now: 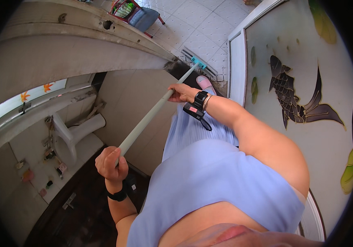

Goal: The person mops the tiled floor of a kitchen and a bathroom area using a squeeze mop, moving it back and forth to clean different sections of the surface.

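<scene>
A pale green pole [147, 120] runs diagonally across the view. My left hand [111, 163] is closed around its near end. Further along, my right hand [181, 92] grips the pole, with a black strap, a bracelet and a small black device at its wrist. At the far end, a wide, flat grey head with a turquoise joint [198, 62], a mop or floor squeegee, lies at the edge of the white tiled floor [205, 37]. Just nearer than this head, a pink slipper [205, 84] shows on one foot.
A frosted glass door panel with a fish design [290, 92] stands at right, a worn door frame [84, 23] at upper left. Beyond it is a red-framed chair with a blue seat [144, 19]. A white washbasin [65, 145] is at left. A bare foot shows at the top edge.
</scene>
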Demonstrator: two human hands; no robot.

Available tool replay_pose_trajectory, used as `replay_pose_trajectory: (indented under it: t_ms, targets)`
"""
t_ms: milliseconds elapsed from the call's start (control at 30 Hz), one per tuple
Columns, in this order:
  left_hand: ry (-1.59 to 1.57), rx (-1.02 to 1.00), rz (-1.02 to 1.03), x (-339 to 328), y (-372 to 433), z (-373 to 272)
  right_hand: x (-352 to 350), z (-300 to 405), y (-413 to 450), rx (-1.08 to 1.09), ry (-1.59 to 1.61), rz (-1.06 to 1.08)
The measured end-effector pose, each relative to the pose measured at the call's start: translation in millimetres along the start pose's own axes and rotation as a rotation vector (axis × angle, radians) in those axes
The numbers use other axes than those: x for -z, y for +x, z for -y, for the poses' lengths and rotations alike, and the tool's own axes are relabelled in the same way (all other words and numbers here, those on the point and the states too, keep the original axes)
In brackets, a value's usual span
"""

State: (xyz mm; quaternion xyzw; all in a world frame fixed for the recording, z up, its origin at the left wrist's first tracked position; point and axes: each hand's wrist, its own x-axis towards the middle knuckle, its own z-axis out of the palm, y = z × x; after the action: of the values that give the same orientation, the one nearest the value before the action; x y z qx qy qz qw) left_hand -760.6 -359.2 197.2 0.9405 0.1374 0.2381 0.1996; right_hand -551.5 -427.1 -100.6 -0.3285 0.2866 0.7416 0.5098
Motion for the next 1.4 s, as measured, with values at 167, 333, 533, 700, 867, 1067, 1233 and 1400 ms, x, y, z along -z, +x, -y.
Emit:
replay_pose_trajectory:
  t_ms: [167,333,533,700,867,1067,1233,1400]
  targets:
    - [0.002,-0.020,0.061,-38.2,10.5,13.0,20.3,53.3,24.3,0.218,-0.070,-0.140]
    - [-0.009,-0.036,0.142,-104.7,13.1,34.6,40.1,110.3,44.4,0.420,-0.275,-0.349]
    - [0.078,-0.203,0.327,-113.7,13.4,38.3,69.5,94.0,44.6,0.254,-0.361,-0.267]
    - [0.153,-0.257,0.516,-47.2,-14.9,42.4,52.9,12.9,38.6,0.167,-0.350,-0.183]
    - [0.168,-0.181,0.430,0.8,-31.0,44.2,42.1,-46.1,51.3,-0.013,-0.217,-0.080]
    - [0.104,0.049,0.175,6.8,-26.4,36.1,20.5,-35.9,43.0,0.001,-0.119,0.055]
    - [0.075,0.029,0.028,-14.8,-32.3,33.2,18.0,-3.7,25.6,0.080,-0.117,-0.009]
    - [0.052,-0.059,0.087,-71.1,-9.5,36.8,43.8,69.8,42.7,0.231,-0.199,-0.154]
